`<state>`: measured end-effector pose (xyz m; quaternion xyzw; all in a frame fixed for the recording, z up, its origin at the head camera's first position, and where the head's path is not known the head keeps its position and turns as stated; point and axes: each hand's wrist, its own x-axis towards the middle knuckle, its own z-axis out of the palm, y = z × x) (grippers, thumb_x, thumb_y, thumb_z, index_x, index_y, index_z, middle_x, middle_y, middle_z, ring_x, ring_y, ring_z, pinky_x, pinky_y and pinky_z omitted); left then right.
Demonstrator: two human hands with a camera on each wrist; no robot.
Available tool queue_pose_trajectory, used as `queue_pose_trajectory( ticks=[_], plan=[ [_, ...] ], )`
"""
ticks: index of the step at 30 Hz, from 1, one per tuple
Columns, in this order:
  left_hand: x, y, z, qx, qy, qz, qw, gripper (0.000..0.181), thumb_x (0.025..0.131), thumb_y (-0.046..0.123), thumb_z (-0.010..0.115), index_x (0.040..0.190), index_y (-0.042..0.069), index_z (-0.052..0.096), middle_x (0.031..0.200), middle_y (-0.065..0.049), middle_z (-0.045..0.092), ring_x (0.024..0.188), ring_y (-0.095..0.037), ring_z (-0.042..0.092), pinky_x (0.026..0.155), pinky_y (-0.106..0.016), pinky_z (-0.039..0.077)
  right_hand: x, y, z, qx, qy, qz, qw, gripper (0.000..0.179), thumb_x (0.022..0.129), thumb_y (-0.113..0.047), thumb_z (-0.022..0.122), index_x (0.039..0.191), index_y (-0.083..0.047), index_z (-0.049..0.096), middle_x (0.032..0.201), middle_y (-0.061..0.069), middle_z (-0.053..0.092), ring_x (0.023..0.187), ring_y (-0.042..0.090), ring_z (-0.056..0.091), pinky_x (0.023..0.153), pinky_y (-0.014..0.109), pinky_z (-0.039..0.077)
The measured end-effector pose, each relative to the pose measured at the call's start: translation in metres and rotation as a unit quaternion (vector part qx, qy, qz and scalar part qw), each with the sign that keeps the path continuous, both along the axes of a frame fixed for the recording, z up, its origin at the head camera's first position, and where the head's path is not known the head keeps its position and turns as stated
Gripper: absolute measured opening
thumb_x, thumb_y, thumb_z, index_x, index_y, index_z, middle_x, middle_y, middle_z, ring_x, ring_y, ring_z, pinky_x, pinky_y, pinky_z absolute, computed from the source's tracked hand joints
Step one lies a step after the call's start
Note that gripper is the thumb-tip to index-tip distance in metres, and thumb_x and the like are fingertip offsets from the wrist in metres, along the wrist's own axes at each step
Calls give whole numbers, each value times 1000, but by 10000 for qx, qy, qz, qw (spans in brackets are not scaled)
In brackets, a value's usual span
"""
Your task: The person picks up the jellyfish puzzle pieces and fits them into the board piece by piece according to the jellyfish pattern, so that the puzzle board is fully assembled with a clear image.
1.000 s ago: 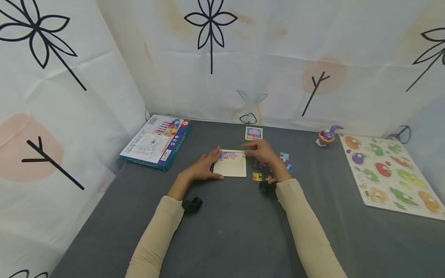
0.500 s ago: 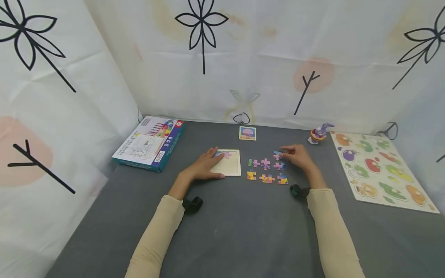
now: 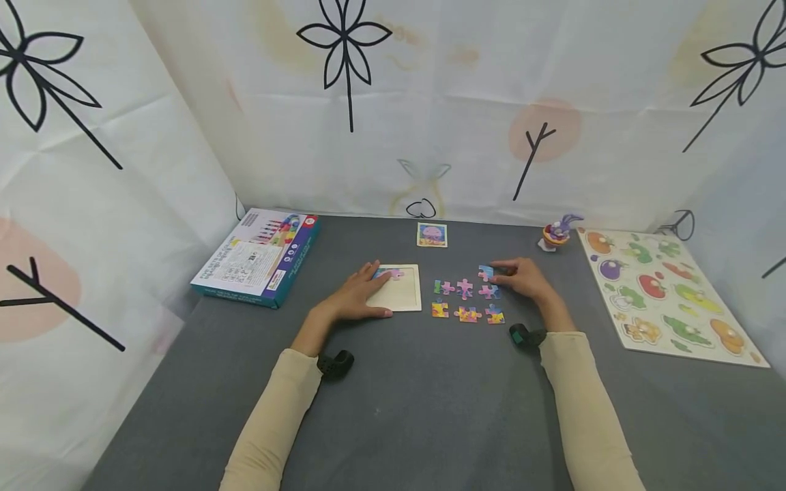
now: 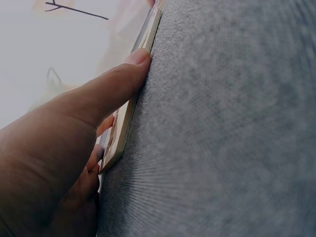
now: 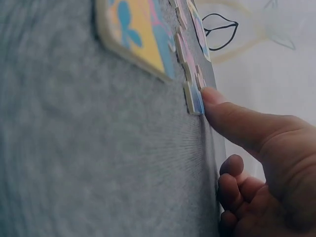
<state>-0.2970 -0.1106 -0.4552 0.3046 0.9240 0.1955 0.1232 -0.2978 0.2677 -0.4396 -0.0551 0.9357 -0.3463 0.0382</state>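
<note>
My left hand (image 3: 355,294) rests on the left side of a shallow wooden puzzle tray (image 3: 402,293), fingers stretched out over its edge. In the left wrist view the thumb (image 4: 131,69) presses along the tray's near edge. A pink and blue puzzle piece (image 3: 396,273) lies in the tray's upper part, partly under the fingers. To the right, several loose jigsaw pieces (image 3: 464,288) lie in rows. My right hand (image 3: 525,278) pinches a blue and pink corner piece (image 3: 484,271) in the top row with thumb and index finger. That piece lies flat on the table.
A small picture card (image 3: 432,234) lies behind the tray. A game box (image 3: 252,256) is at the left. At the right are a purple toy figure (image 3: 557,233) and a big vegetable puzzle board (image 3: 669,293). White cloth walls (image 3: 454,136) enclose the table.
My right hand has moved right from the tray's upper right edge to the corner piece, uncovering the loose pieces. My left hand stays on the tray. The view has shifted slightly.
</note>
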Motion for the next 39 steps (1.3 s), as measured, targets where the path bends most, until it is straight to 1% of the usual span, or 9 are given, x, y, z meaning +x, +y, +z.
queue_pose_trajectory(
  ticks=[4,8,15,18,20,23,27,31,39],
  plan=[
    [0,-2,0,33,7,9,10000,89,80,54,62,148,18,18,156,-11,3,144,-30,-2,114,-53,6,-1,-2,-1,-21,-63,-48,10000,40,83,-18,68,118,0,62,71,6,44,65,16,36,56,27,29],
    [1,-3,0,90,-39,19,9999,89,80,53,62,148,18,18,156,-10,3,144,-30,-2,114,-53,5,-1,-5,0,13,-82,-131,9999,37,84,-19,67,117,-1,63,83,11,51,71,19,37,61,29,29],
    [2,-4,1,70,-74,41,9999,88,80,53,62,148,18,18,156,-11,3,144,-30,-2,114,-52,5,-2,-9,0,69,-45,-116,9999,34,85,-16,66,114,0,64,77,10,47,71,21,38,63,30,29],
    [2,-4,1,52,-64,44,10000,88,80,53,62,148,18,18,156,-10,3,144,-30,-2,114,-52,5,-2,-11,0,55,-67,-151,9998,33,85,-15,65,115,1,63,88,14,52,78,23,41,66,30,31],
    [3,-4,1,74,-65,57,9999,88,80,53,62,148,18,18,156,-10,3,144,-30,-2,114,-52,5,-3,-11,1,2,-50,-191,9998,33,86,-14,64,115,1,63,90,16,51,80,25,41,67,30,31],
    [3,-3,2,94,-70,70,9999,88,80,52,63,148,18,19,156,-10,3,144,-29,-2,114,-52,4,-4,-14,1,-168,46,-285,9994,34,85,-16,65,115,1,63,84,12,50,78,23,41,67,30,31],
    [3,-3,1,53,-71,37,10000,88,80,52,62,148,18,18,156,-10,2,144,-29,-3,114,-52,4,-6,-21,2,-497,239,-358,9978,34,82,-16,69,111,2,65,71,3,44,69,18,38,61,28,31],
    [3,-2,1,86,-20,-1,10000,87,81,52,62,148,17,18,156,-11,2,144,-30,-3,114,-52,5,-9,-32,5,-576,337,-299,9973,33,81,-16,69,110,0,66,69,1,42,66,16,37,57,27,32],
    [4,-1,3,168,-24,1,9999,88,80,52,62,148,17,18,156,-11,3,144,-30,-2,114,-53,5,-17,-67,11,-583,470,43,9972,32,81,-15,70,109,0,67,70,3,43,64,16,37,56,28,32]
  ],
)
